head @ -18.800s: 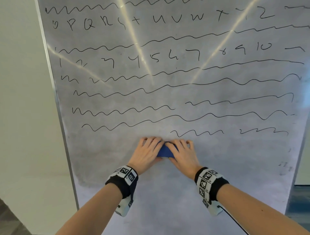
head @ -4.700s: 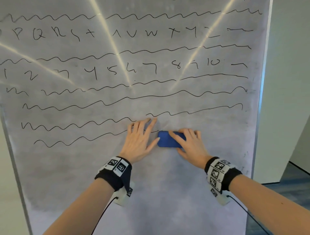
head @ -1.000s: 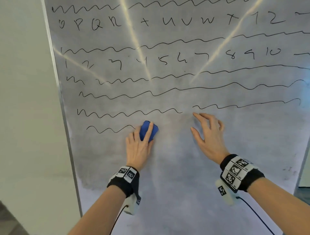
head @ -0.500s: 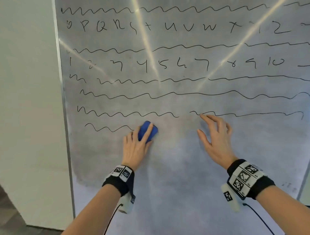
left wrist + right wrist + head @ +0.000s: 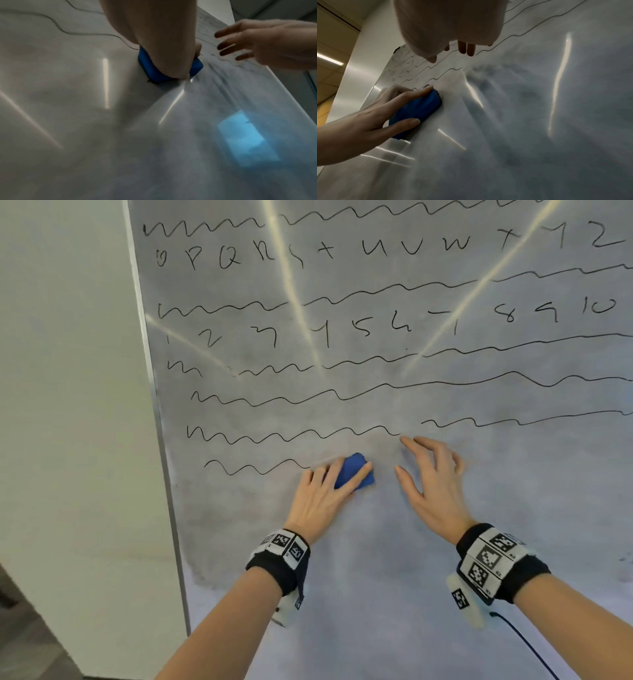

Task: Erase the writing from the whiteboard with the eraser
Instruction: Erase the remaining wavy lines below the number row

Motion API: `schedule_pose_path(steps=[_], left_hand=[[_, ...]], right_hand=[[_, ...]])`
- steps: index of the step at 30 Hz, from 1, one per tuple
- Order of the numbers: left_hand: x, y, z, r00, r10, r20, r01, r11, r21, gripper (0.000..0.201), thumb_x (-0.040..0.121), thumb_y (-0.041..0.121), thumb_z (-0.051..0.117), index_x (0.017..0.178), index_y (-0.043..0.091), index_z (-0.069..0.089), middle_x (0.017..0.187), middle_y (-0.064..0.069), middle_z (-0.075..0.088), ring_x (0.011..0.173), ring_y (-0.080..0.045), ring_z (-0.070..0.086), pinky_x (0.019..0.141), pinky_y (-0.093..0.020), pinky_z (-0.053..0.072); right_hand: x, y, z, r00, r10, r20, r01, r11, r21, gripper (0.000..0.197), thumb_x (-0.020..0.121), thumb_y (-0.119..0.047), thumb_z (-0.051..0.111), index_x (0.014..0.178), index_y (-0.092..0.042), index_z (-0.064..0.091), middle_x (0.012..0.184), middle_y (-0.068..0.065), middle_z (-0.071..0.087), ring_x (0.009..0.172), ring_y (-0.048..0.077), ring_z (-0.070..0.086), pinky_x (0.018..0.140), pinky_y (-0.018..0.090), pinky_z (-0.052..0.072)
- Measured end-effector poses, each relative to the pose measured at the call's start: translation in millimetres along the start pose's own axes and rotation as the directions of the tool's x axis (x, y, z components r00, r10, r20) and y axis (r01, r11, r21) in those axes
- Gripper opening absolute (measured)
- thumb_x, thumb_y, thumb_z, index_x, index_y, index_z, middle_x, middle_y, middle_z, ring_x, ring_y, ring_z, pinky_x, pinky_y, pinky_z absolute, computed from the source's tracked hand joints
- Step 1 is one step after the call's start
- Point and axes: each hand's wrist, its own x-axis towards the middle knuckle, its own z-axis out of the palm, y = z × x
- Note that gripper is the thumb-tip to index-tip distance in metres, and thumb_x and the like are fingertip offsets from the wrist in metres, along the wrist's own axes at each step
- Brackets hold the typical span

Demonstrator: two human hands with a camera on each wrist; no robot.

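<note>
The blue eraser lies flat against the whiteboard. My left hand grips it, thumb on its lower side and fingers over its top. It sits just right of the end of the lowest wavy line. My right hand holds nothing; its spread fingers hover at the board right of the eraser, below a longer wavy line. Letters, numbers and several more wavy lines fill the board above.
The board's metal left frame runs beside a pale wall. Below and right of the hands the board shows only grey smears. Dark floor shows at the lower left.
My right hand has moved left, closer to the eraser. My left hand and the eraser have stayed at the end of the lowest line. Over the last seconds the eraser passed from right hand to left.
</note>
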Motion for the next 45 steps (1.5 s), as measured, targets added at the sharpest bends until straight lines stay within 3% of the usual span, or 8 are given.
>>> schedule_pose_path(steps=[9, 12, 19, 24, 29, 38, 41, 45], left_hand=[[-52.5, -70.5, -1.1, 0.951, -0.306, -0.042, 0.303, 0.951, -0.063, 0.059, 0.090, 0.028, 0.059, 0.144, 0.028, 0.036, 0.125, -0.015, 0.043, 0.088, -0.029, 0.041, 0.074, -0.040, 0.041], [-42.2, -53.2, -1.0, 0.981, -0.194, -0.013, 0.192, 0.976, -0.102, 0.055, 0.092, 0.026, 0.048, 0.145, 0.027, 0.035, 0.122, -0.014, 0.040, 0.087, -0.031, 0.046, 0.073, -0.040, 0.042], [-38.9, -60.9, -6.2, 0.999, 0.040, -0.005, -0.040, 0.994, -0.098, 0.080, 0.076, 0.008, 0.069, 0.146, 0.028, 0.036, 0.122, -0.012, 0.043, 0.084, -0.027, 0.041, 0.068, -0.038, 0.042], [-75.7, -112.1, -12.6, 0.989, -0.146, 0.005, 0.146, 0.988, -0.050, 0.068, 0.084, 0.024, 0.067, 0.145, 0.029, 0.037, 0.120, -0.014, 0.044, 0.087, -0.030, 0.044, 0.071, -0.039, 0.039], [-70.2, -96.3, -10.9, 0.957, -0.288, 0.008, 0.288, 0.952, -0.104, 0.072, 0.082, 0.028, 0.074, 0.143, 0.026, 0.036, 0.122, -0.015, 0.040, 0.089, -0.030, 0.041, 0.073, -0.041, 0.042], [-50.7, -75.4, -4.4, 1.000, -0.012, 0.005, 0.012, 0.998, -0.065, 0.074, 0.082, 0.020, 0.071, 0.146, 0.029, 0.035, 0.126, -0.013, 0.043, 0.089, -0.030, 0.045, 0.072, -0.039, 0.037], [-76.9, -107.4, -8.9, 0.994, -0.108, 0.016, 0.108, 0.994, -0.028, 0.078, 0.080, 0.018, 0.070, 0.147, 0.031, 0.033, 0.125, -0.012, 0.043, 0.088, -0.029, 0.043, 0.069, -0.038, 0.036], [-111.3, -146.2, -14.9, 0.947, -0.321, -0.011, 0.320, 0.947, -0.029, 0.055, 0.093, 0.033, 0.046, 0.146, 0.027, 0.033, 0.125, -0.016, 0.040, 0.083, -0.030, 0.043, 0.069, -0.040, 0.043]], right_hand=[[2.9, -59.8, 28.6, 0.999, 0.027, -0.044, -0.029, 0.999, -0.036, 0.046, 0.094, -0.039, 0.043, 0.136, -0.022, 0.043, 0.128, 0.008, 0.047, 0.116, 0.023, 0.048, 0.100, 0.041, 0.024], [0.1, -74.6, 30.9, 0.997, 0.051, -0.058, -0.054, 0.997, -0.050, 0.045, 0.094, -0.039, 0.042, 0.136, -0.021, 0.045, 0.127, 0.007, 0.047, 0.117, 0.020, 0.047, 0.099, 0.040, 0.024], [-2.8, -102.2, 38.4, 0.998, 0.046, -0.041, -0.050, 0.994, -0.093, 0.046, 0.095, -0.039, 0.043, 0.136, -0.018, 0.046, 0.127, 0.006, 0.048, 0.119, 0.020, 0.046, 0.099, 0.038, 0.024], [-0.8, -105.9, 38.9, 0.999, 0.040, -0.016, -0.042, 0.995, -0.095, 0.046, 0.094, -0.038, 0.043, 0.136, -0.018, 0.046, 0.126, 0.007, 0.048, 0.121, 0.021, 0.046, 0.100, 0.038, 0.022], [4.6, -108.1, 34.8, 1.000, 0.022, -0.012, -0.023, 0.995, -0.098, 0.046, 0.095, -0.038, 0.043, 0.137, -0.019, 0.045, 0.128, 0.005, 0.046, 0.119, 0.019, 0.046, 0.101, 0.035, 0.019], [4.6, -103.4, 39.7, 1.000, -0.003, 0.009, 0.004, 0.991, -0.134, 0.046, 0.094, -0.039, 0.042, 0.136, -0.019, 0.046, 0.127, 0.006, 0.048, 0.117, 0.019, 0.046, 0.099, 0.038, 0.022], [7.2, -110.5, 49.7, 1.000, -0.011, 0.029, 0.014, 0.994, -0.104, 0.046, 0.094, -0.039, 0.041, 0.136, -0.021, 0.045, 0.128, 0.006, 0.046, 0.117, 0.022, 0.047, 0.100, 0.040, 0.023], [10.2, -117.8, 57.7, 0.999, -0.023, 0.030, 0.026, 0.996, -0.082, 0.046, 0.094, -0.040, 0.041, 0.136, -0.022, 0.043, 0.128, 0.005, 0.045, 0.116, 0.023, 0.048, 0.100, 0.039, 0.022]])
